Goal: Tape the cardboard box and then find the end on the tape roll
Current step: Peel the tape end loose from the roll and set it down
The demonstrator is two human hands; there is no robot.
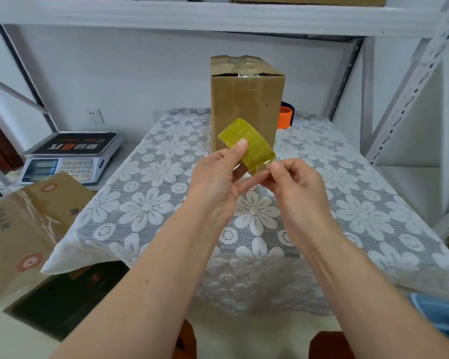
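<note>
A tall brown cardboard box stands upright at the back of the table, clear tape across its closed top flaps and down its front. In front of it I hold a yellowish roll of clear tape above the table. My left hand grips the roll, thumb on its outer face. My right hand pinches a short lifted flap of tape at the roll's lower right edge between thumb and forefinger.
A white lace flower cloth covers the table. An orange tape dispenser peeks out behind the box. A weighing scale and a taped cardboard box sit at the left. Metal shelving frames the back and right.
</note>
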